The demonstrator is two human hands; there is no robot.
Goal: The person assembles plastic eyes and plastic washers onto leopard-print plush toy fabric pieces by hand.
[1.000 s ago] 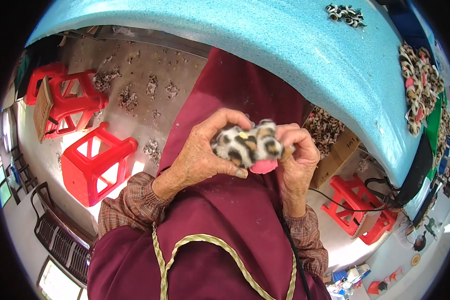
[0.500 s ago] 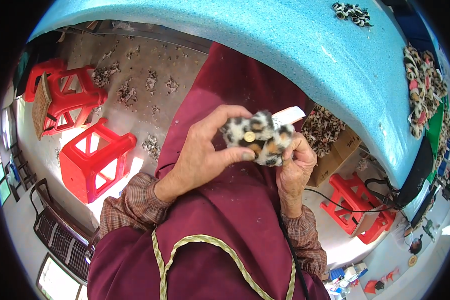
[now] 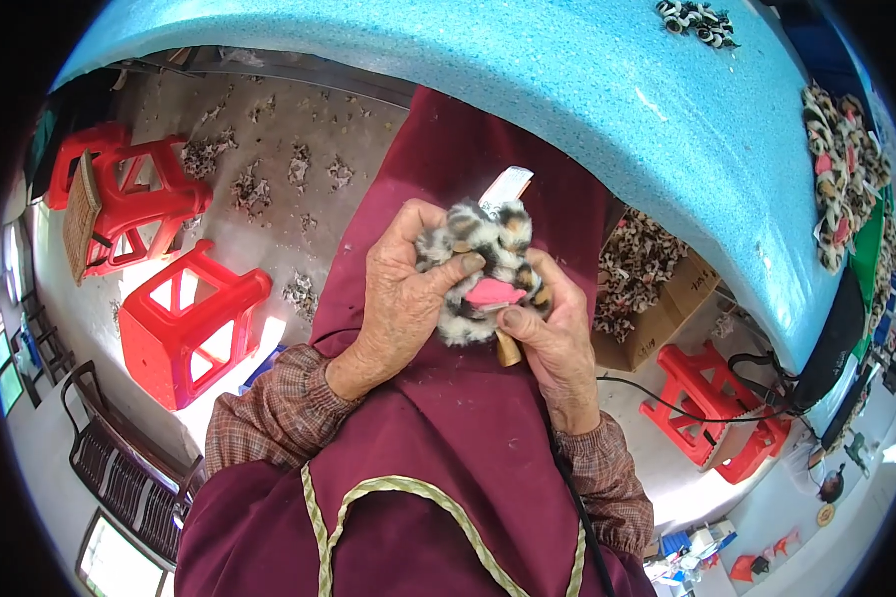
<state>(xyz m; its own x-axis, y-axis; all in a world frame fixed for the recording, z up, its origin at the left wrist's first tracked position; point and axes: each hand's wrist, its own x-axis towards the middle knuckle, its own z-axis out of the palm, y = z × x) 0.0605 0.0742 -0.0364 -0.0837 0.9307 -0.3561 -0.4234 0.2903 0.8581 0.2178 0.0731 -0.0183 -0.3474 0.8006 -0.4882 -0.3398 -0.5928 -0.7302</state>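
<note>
A small spotted plush piece [image 3: 471,231] in white, black and tan fur is held between my two hands over my lap. My left hand [image 3: 400,298] grips its left side, thumb pressed on the fur. At the lower right, my right hand [image 3: 560,343] pinches it, the thumb beside a pink patch [image 3: 494,293] on its front. From the top sticks a white label [image 3: 509,186] with an orange edge. Below the plush, next to my right thumb, a tan, wood-like stub [image 3: 508,350] pokes out; its other end is hidden.
A blue speckled tabletop [image 3: 567,70] curves across the far side, with small black-and-white pieces [image 3: 697,24] and a plush pile [image 3: 842,169] on it. Under it at right stands a cardboard box [image 3: 674,308] of plush pieces. Red stools [image 3: 191,323] and scraps [image 3: 252,187] are on the floor.
The plush has been turned in my hands: its pink patch now faces up and the label points upward. The round yellowish disc is out of sight, and the tan stub shows below.
</note>
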